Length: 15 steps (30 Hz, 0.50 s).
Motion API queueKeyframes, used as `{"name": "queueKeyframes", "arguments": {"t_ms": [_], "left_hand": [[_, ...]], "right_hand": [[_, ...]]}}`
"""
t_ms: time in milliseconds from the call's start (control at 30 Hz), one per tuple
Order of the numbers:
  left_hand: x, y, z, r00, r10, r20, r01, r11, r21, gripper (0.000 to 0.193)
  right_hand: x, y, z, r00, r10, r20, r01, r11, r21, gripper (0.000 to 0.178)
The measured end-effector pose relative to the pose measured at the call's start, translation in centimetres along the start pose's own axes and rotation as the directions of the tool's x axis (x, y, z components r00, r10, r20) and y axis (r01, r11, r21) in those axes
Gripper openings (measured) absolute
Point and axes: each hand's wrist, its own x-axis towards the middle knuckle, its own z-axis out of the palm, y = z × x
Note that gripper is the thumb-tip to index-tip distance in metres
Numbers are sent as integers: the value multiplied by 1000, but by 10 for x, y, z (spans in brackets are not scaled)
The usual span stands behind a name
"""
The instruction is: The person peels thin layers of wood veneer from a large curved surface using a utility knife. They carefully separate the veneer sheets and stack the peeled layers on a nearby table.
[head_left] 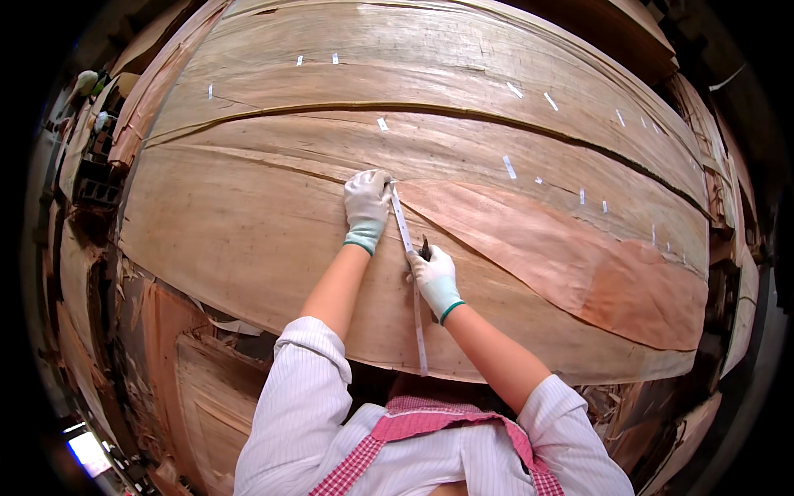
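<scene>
A large sheet of pale wood veneer (248,223) lies spread in front of me. My left hand (368,207), in a white glove with a green cuff, is closed with its fingertips pinching the far end of a white paper tape strip (402,221) against the sheet. This strip runs toward me, past the right hand, to the sheet's near edge. In a matching glove, my right hand (436,279) is closed around a small dark knife-like tool (425,247) beside the strip; its exact kind is partly hidden. A reddish, pointed veneer piece (529,240) reaches from near my left fingertips toward the right.
Short white tape pieces (509,167) dot the sheet. A dark, lengthwise gap (496,120) crosses its far half. Stacked veneer with ragged edges (728,182) stands at the right, and more stacks (91,182) line the left. Torn veneer scraps (145,331) lie below the near left edge.
</scene>
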Motion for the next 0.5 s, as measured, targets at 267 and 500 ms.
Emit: {"name": "queueKeyframes", "arguments": {"t_ms": [267, 500], "left_hand": [[2, -1, 1, 999, -33, -28, 31, 998, -60, 8], [6, 2, 2, 989, -145, -4, 145, 989, -14, 9]], "right_hand": [[2, -1, 0, 1000, 2, -13, -2, 1000, -8, 24], [2, -5, 1, 999, 40, -24, -40, 999, -1, 24]]}}
